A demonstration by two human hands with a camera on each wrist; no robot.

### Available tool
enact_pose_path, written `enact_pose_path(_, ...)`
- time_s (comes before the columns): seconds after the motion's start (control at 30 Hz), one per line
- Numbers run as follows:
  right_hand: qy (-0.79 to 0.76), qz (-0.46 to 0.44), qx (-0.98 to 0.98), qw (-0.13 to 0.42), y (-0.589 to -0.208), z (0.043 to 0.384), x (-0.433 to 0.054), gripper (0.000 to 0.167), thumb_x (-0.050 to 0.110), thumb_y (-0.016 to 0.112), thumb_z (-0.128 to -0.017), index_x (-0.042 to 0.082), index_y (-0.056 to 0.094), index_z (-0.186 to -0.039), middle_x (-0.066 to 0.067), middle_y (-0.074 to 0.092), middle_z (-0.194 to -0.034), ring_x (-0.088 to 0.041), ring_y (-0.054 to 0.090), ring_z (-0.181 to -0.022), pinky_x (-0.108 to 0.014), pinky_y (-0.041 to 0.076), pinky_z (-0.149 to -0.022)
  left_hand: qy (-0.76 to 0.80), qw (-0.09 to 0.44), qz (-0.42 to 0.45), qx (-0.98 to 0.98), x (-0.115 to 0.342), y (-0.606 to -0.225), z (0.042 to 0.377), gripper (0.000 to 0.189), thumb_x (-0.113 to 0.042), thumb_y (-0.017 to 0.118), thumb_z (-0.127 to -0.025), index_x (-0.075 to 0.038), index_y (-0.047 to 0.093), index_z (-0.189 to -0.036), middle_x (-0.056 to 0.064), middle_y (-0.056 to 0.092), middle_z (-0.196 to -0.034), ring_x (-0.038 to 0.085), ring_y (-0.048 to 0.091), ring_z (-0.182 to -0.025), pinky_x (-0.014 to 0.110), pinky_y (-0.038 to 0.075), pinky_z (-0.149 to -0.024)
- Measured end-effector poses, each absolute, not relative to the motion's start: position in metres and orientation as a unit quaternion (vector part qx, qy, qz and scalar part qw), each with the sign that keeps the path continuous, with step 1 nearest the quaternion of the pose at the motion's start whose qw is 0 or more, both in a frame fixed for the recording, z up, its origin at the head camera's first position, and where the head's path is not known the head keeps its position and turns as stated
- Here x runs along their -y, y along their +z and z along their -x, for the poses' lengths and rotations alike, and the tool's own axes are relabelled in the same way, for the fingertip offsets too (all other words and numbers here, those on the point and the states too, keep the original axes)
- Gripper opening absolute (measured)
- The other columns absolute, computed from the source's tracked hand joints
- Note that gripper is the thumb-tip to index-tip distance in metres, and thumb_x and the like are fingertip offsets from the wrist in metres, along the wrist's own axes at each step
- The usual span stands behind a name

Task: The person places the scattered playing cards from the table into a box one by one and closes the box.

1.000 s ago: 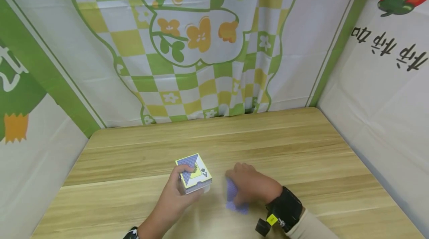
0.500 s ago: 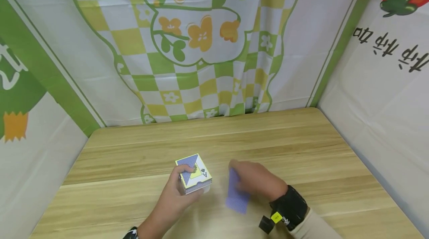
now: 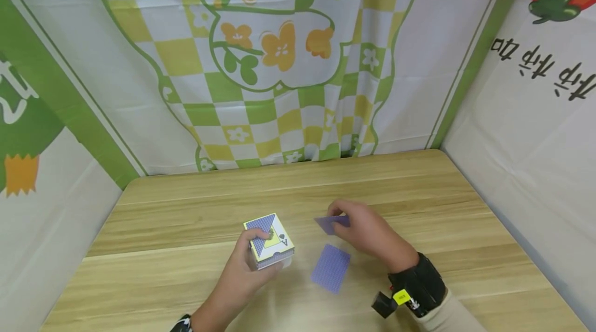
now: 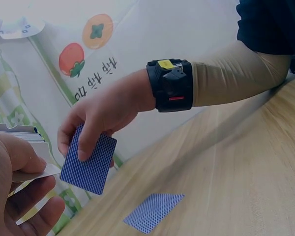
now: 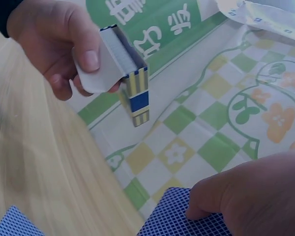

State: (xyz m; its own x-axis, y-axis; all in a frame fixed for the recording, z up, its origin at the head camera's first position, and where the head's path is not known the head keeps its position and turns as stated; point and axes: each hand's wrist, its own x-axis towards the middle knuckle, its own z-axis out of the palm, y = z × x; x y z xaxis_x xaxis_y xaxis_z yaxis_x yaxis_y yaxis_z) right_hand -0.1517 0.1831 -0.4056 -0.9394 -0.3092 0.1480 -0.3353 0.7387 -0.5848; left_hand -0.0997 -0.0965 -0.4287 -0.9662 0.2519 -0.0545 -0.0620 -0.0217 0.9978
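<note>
My left hand (image 3: 239, 280) grips a playing-card box (image 3: 281, 244), its thumb laid over the printed face with the ace of spades. In the right wrist view the box's end is open, a white flap (image 5: 101, 73) folded out under the thumb and a stack of cards inside. To the right, my right hand (image 3: 370, 231) pinches a blue-backed playing card (image 4: 96, 174), raised and tilted above the table. A second blue-backed card (image 3: 331, 268) lies face down on the wood, between the two hands and nearer to me.
The wooden table (image 3: 186, 208) ends at the back against a green-and-yellow checked curtain (image 3: 274, 115). White printed cloth (image 3: 526, 151) hangs along the right side, and similar cloth (image 3: 60, 228) on the left.
My right hand has lifted one card off and carried it away from me and to the right, uncovering the card on the table. The left hand and box stay put.
</note>
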Motion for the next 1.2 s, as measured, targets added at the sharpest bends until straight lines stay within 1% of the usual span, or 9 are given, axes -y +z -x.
enact_pose_path(0.13, 0.313, -0.205, 0.926, 0.044, -0.403, 0.151, -0.186, 0.022, 0.009, 0.072, -0.09, 0.016, 0.075, -0.111, 0.002, 0.073, -0.106, -0.014, 0.065, -0.094, -0.033, 0.054, -0.08, 0.714, 0.11, -0.07, -0.688, 0.097, -0.429, 0.099, 0.06, 0.007, 0.074, -0.08, -0.012, 0.041, -0.127, 0.031, 0.042, -0.136, 0.033, 0.063, -0.11, 0.032, 0.058, -0.083)
enact_pose_path(0.3, 0.339, -0.203, 0.917, 0.048, -0.396, 0.147, -0.187, 0.017, 0.012, 0.072, -0.091, 0.019, 0.076, -0.105, 0.005, 0.073, -0.102, -0.012, 0.065, -0.094, -0.032, 0.054, -0.079, 0.717, 0.11, -0.069, -0.685, 0.098, -0.429, 0.099, 0.061, 0.008, 0.074, -0.08, -0.012, 0.04, -0.127, 0.032, 0.041, -0.136, 0.033, 0.063, -0.11, 0.032, 0.058, -0.083)
enact_pose_path(0.43, 0.386, -0.18, 0.905, 0.008, -0.384, 0.141, -0.185, 0.016, 0.013, 0.071, -0.093, 0.018, 0.068, -0.108, 0.006, 0.07, -0.102, -0.011, 0.063, -0.09, -0.03, 0.053, -0.075, 0.719, 0.106, -0.075, -0.682, 0.1, -0.43, 0.1, 0.062, 0.008, 0.073, -0.08, -0.012, 0.04, -0.128, 0.032, 0.042, -0.135, 0.034, 0.063, -0.11, 0.033, 0.058, -0.084)
enact_pose_path(0.63, 0.485, -0.203, 0.848, -0.07, -0.373, 0.132, -0.184, 0.033, 0.01, 0.067, -0.095, 0.01, 0.062, -0.128, -0.004, 0.067, -0.109, -0.019, 0.065, -0.094, -0.029, 0.058, -0.074, 0.721, 0.094, -0.071, -0.683, 0.101, -0.428, 0.102, 0.061, 0.008, 0.073, -0.08, -0.012, 0.041, -0.128, 0.032, 0.041, -0.136, 0.034, 0.062, -0.11, 0.034, 0.058, -0.082)
enact_pose_path(0.77, 0.539, -0.224, 0.802, -0.125, -0.369, 0.126, -0.181, 0.026, 0.011, 0.065, -0.097, 0.005, 0.065, -0.122, -0.01, 0.068, -0.112, -0.023, 0.068, -0.098, -0.033, 0.059, -0.077, 0.723, 0.085, -0.079, -0.681, 0.101, -0.426, 0.103, 0.061, 0.01, 0.071, -0.08, -0.011, 0.04, -0.128, 0.031, 0.045, -0.13, 0.032, 0.063, -0.106, 0.033, 0.059, -0.078)
enact_pose_path(0.83, 0.554, -0.236, 0.785, -0.147, -0.368, 0.124, -0.179, 0.022, 0.012, 0.065, -0.097, 0.003, 0.066, -0.117, -0.013, 0.068, -0.112, -0.023, 0.069, -0.097, -0.035, 0.06, -0.074, 0.723, 0.084, -0.084, -0.68, 0.101, -0.426, 0.103, 0.061, 0.01, 0.071, -0.081, -0.011, 0.039, -0.129, 0.03, 0.047, -0.126, 0.03, 0.063, -0.104, 0.033, 0.059, -0.076)
enact_pose_path(1.0, 0.57, -0.266, 0.751, -0.201, -0.37, 0.12, -0.172, 0.016, 0.012, 0.063, -0.098, 0.001, 0.062, -0.111, -0.01, 0.07, -0.097, -0.014, 0.065, -0.075, -0.024, 0.052, -0.055, 0.722, 0.081, -0.108, -0.678, 0.103, -0.426, 0.104, 0.06, 0.011, 0.069, -0.083, -0.009, 0.036, -0.129, 0.026, 0.048, -0.12, 0.025, 0.065, -0.096, 0.032, 0.06, -0.074)
enact_pose_path(1.1, 0.576, -0.276, 0.733, -0.235, -0.374, 0.118, -0.167, 0.016, 0.014, 0.062, -0.099, 0.002, 0.061, -0.111, -0.006, 0.071, -0.087, -0.01, 0.057, -0.06, -0.02, 0.044, -0.048, 0.724, 0.077, -0.113, -0.676, 0.103, -0.425, 0.103, 0.06, 0.012, 0.068, -0.083, -0.008, 0.035, -0.129, 0.024, 0.051, -0.117, 0.023, 0.066, -0.095, 0.031, 0.06, -0.075)
enact_pose_path(1.2, 0.578, -0.276, 0.723, -0.258, -0.378, 0.116, -0.162, 0.018, 0.018, 0.063, -0.099, 0.006, 0.063, -0.112, -0.003, 0.071, -0.082, -0.007, 0.054, -0.054, -0.02, 0.041, -0.045, 0.727, 0.073, -0.104, -0.675, 0.103, -0.424, 0.102, 0.062, 0.015, 0.066, -0.08, -0.008, 0.035, -0.128, 0.024, 0.056, -0.113, 0.025, 0.068, -0.095, 0.032, 0.06, -0.077)
